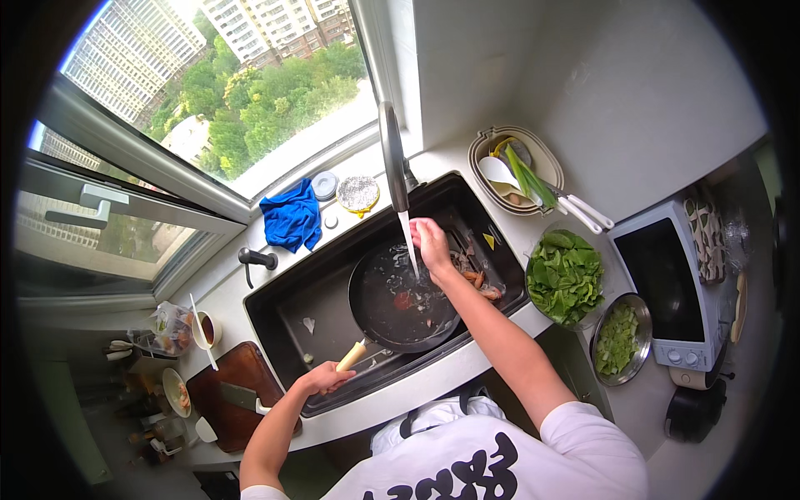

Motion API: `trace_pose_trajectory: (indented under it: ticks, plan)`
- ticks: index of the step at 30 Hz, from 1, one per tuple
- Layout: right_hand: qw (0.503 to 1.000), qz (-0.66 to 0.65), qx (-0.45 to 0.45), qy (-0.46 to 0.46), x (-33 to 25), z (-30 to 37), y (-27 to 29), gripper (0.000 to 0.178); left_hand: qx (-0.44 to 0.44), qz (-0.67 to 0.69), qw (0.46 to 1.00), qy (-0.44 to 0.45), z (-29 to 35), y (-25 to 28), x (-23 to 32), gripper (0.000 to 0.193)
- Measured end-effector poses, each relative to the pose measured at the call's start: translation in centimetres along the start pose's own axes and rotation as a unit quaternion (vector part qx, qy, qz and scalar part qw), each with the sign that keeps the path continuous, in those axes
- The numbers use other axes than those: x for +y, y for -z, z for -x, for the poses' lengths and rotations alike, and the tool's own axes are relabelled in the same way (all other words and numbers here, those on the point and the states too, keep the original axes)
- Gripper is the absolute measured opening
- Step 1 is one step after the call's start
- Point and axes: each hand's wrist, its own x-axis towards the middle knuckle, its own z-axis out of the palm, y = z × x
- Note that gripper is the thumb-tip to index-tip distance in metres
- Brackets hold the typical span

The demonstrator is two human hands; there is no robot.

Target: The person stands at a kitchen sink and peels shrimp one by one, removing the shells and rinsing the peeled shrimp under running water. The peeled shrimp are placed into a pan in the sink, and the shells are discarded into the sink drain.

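My left hand [327, 380] is wrapped round the pale handle [352, 356] of a dark frying pan [371, 304]. The pan lies tilted in the black sink [292, 292], with water and reddish-brown residue in it. From the tall faucet [393, 162] a stream of water [408, 237] runs down into the pan. Right beside that stream is my right hand [432, 246], its fingers loosely bent and no object visible in it. Food scraps [477, 279], some orange-brown, lie in the sink to the right of the pan, partly behind my right forearm.
Nested bowls [483, 154] with scissors stand behind the sink's right end. Leafy greens [565, 279], a metal bowl [646, 321] of chopped greens and a microwave [662, 275] are at right. At left lie a cutting board [225, 421] and cleaver [239, 396]; a blue cloth [290, 214] lies by the window.
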Motion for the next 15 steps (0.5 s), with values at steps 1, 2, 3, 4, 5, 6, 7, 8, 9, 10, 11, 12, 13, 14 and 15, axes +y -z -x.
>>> trace_pose_trajectory:
  ticks: [1,2,3,4,5,6,7,8,9,10,11,12,13,14,15]
  plan:
    - [0.99,-0.078,-0.037,-0.112,0.9,0.6,0.0,0.03,0.007,0.011,1.0,-0.011,0.3,-0.8,-0.3,0.04]
    - [0.96,-0.156,-0.074,-0.219,1.5,1.1,-0.1,0.034,0.015,0.02,0.999,-0.023,0.6,-1.3,-0.1,0.04]
    - [0.948,-0.195,-0.092,-0.236,2.7,0.9,0.6,0.038,0.021,0.013,0.999,-0.025,1.7,-2.1,1.9,0.043]
    - [0.949,-0.196,-0.068,-0.239,3.9,0.6,1.1,0.036,0.027,0.005,0.999,-0.027,2.9,-2.8,3.8,0.046]
    - [0.955,-0.168,-0.059,-0.236,5.2,0.4,1.5,0.034,0.02,0.011,0.999,-0.027,3.5,-2.9,4.8,0.044]
    - [0.962,-0.136,-0.045,-0.233,6.2,0.4,2.5,0.032,0.033,-0.005,0.999,-0.023,4.0,-3.2,6.2,0.043]
    - [0.965,-0.099,-0.047,-0.238,7.2,0.4,3.4,0.03,0.045,-0.022,0.999,-0.019,4.7,-3.3,7.8,0.043]
    - [0.966,-0.059,-0.051,-0.246,8.1,0.8,4.4,0.028,0.056,-0.036,0.998,-0.014,5.5,-3.8,9.5,0.042]
    - [0.967,-0.018,-0.051,-0.251,9.1,1.1,5.9,0.027,0.072,-0.063,0.995,0.007,6.6,-4.4,12.0,0.04]
    - [0.969,0.077,-0.051,-0.23,10.8,1.1,7.7,0.027,0.081,-0.079,0.994,0.013,7.8,-4.8,14.1,0.039]
    - [0.959,0.182,-0.041,-0.212,11.0,1.9,8.4,0.032,0.092,-0.085,0.992,0.022,8.7,-5.3,15.3,0.038]
    - [0.939,0.285,-0.03,-0.192,11.4,2.8,9.3,0.037,0.101,-0.092,0.99,0.03,9.3,-5.9,16.0,0.037]
    - [0.923,0.328,-0.021,-0.202,11.9,3.7,9.5,0.045,0.113,-0.127,0.984,0.045,9.8,-5.4,15.9,0.038]
    - [0.906,0.367,-0.01,-0.21,12.9,4.3,9.6,0.053,0.136,-0.201,0.969,0.037,10.8,-5.0,16.1,0.039]
    - [0.896,0.37,-0.034,-0.243,13.8,4.8,9.4,0.061,0.161,-0.275,0.947,0.03,12.2,-4.5,16.1,0.039]
